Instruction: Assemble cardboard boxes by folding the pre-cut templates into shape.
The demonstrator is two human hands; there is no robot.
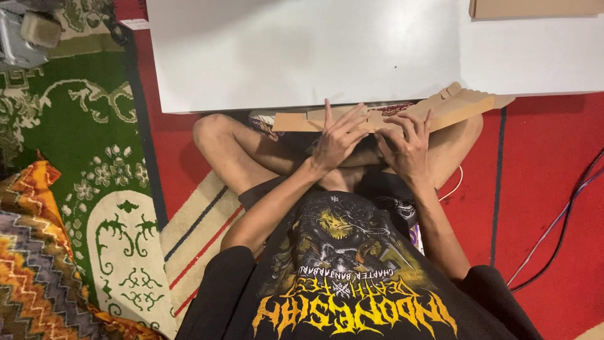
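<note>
1. Head view: a flat, die-cut piece of brown cardboard (377, 116) is lying across the person's crossed legs, just below the near edge of a low white tabletop (302, 56). Its right end, with tabs and slots, is sticking out past the right knee.
2. A second brown cardboard sheet (535, 7) is sitting on the tabletop at its far right corner, well apart from the piece on the lap.
3. A small white label (135, 24) is lying just left of the tabletop's far left corner.
4. The left hand (338, 140) is pressing on the cardboard near its middle, fingers spread and extended, not wrapped around it.
5. The right hand (409, 148) is resting just beside it, fingers curled with the tips on the cardboard's edge; whether it is gripping, I cannot tell.
6. Both forearms are reaching forward from the black printed shirt (352, 277), wrists close together.
</note>
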